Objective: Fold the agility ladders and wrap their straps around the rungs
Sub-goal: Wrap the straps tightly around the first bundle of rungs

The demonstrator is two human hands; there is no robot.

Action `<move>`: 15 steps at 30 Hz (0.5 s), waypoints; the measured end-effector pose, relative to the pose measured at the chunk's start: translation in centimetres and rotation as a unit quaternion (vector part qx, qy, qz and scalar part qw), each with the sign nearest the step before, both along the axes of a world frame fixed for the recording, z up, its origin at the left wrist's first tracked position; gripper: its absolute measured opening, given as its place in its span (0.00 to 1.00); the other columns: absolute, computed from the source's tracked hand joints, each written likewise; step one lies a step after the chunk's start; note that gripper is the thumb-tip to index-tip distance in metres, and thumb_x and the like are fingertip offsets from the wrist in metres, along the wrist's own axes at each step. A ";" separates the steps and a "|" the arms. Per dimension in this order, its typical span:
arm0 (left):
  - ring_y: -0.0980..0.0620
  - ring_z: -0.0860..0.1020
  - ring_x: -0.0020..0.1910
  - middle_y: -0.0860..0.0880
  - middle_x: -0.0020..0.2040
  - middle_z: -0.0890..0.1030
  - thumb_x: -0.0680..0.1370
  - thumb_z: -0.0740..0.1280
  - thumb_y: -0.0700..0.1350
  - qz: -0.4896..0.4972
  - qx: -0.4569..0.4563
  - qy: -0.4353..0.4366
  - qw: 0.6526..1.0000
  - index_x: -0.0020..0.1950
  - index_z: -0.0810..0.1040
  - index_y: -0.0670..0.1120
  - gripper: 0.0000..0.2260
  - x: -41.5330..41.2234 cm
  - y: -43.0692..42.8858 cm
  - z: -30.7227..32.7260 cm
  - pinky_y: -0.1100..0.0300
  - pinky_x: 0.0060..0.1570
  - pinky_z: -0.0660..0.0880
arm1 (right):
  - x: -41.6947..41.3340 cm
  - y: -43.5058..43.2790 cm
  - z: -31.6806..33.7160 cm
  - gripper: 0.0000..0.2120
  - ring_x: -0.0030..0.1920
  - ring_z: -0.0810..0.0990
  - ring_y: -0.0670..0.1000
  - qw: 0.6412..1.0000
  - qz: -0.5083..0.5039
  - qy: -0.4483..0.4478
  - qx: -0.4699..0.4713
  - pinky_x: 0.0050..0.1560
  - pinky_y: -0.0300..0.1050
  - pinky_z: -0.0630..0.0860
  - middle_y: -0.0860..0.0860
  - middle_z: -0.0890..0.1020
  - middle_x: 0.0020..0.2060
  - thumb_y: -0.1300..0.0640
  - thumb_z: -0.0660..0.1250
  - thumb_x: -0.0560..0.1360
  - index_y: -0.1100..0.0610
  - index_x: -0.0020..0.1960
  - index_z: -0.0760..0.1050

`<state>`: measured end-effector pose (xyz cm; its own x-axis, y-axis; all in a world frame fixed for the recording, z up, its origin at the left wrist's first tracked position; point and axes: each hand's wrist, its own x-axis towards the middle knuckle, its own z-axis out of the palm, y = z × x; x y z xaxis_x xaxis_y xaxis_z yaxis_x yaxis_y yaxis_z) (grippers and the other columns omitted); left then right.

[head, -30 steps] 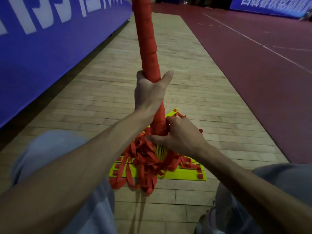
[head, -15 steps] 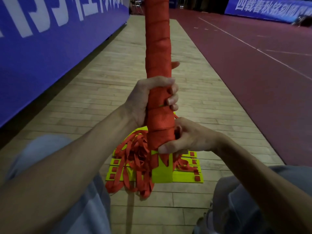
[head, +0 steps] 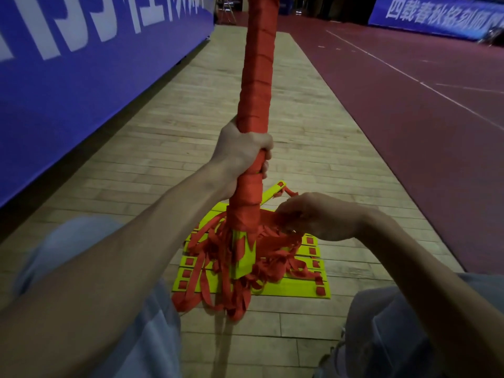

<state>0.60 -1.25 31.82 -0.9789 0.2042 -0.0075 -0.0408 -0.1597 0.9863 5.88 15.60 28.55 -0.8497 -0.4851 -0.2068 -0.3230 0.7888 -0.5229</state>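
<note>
Red-wrapped rung bundle (head: 255, 91) clenched in left grip (head: 244, 155); right grip (head: 319, 216) pinches strap (head: 268, 218); yellow ladder (head: 294, 291) beneath, partly hidden.

Wrapped bundle (head: 256, 105): red-orange, spiral bands of overlapping strap. Rung ends (head: 244, 268) below wrap: neon yellow. Loose straps (head: 275, 246): same red-orange. Ladder on floor (head: 294, 291): neon-yellow rungs, small red squares at ends. Floor (head: 313, 148): pale wood planks. Court (head: 422, 145): maroon, thin white lines. Banner (head: 81, 85): blue, white lettering. Trousers (head: 152, 336): pale grey-blue.
</note>
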 end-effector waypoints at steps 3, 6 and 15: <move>0.50 0.71 0.25 0.45 0.33 0.75 0.73 0.68 0.35 0.049 -0.027 0.027 0.998 0.51 0.73 0.47 0.12 -0.3 0.1 -0.2 0.58 0.27 0.72 | 0.2 -0.7 0.8 0.18 0.44 0.82 0.53 0.997 -0.034 -0.021 -0.069 0.49 0.50 0.79 0.56 0.85 0.43 0.76 0.57 0.71 0.63 0.51 0.81; 0.51 0.73 0.27 0.46 0.35 0.76 0.73 0.69 0.42 0.086 -0.046 0.057 0.994 0.50 0.72 0.50 0.09 -0.4 0.3 -0.6 0.57 0.30 0.74 | 0.7 -2.5 1.0 0.19 0.31 0.77 0.46 0.986 -0.097 -0.021 -0.135 0.36 0.44 0.74 0.51 0.79 0.30 0.77 0.53 0.69 0.56 0.38 0.75; 0.50 0.73 0.36 0.49 0.39 0.74 0.70 0.61 0.57 0.073 -0.041 0.059 0.995 0.54 0.69 0.52 0.16 0.5 1.0 -1.1 0.49 0.40 0.71 | 2.3 -5.5 -0.1 0.25 0.29 0.72 0.46 0.981 -0.156 0.114 -0.031 0.31 0.44 0.64 0.46 0.73 0.28 0.30 0.66 0.70 0.52 0.35 0.69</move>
<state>1.09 -0.23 30.68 -0.9930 0.0641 0.0993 0.0944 -0.0747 0.9927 8.19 10.06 28.44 -0.9794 -0.2001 0.0268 -0.1850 0.8364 -0.5160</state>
